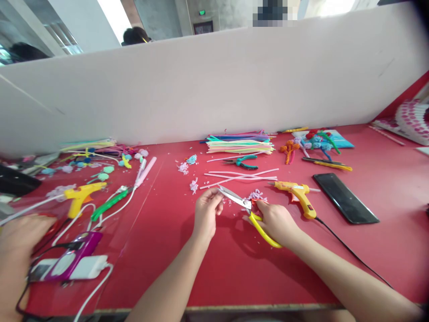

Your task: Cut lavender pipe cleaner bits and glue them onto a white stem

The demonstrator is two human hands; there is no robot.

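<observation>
My right hand (276, 222) grips a pair of scissors (238, 199) with a yellow and a red handle, blades aimed at my left hand. With thumb and fingertips pinched together at the scissor tips, my left hand (207, 209) holds something small, mostly hidden by the fingers. Behind the scissors lies a pile of short lilac pipe cleaner pieces (256, 195), with tiny scraps scattered around. Several long pale pink pipe cleaners (248, 176) lie beyond the hands, and teal-handled pliers (241, 162) rest just behind those.
A yellow glue gun (298, 197) and a black phone (345, 197) lie to the right. Bundled pipe cleaners (239, 145) sit by the white partition (214, 89). At left are another glue gun (82, 197), a purple power strip (75, 255) with cables and another person's hand (25, 232).
</observation>
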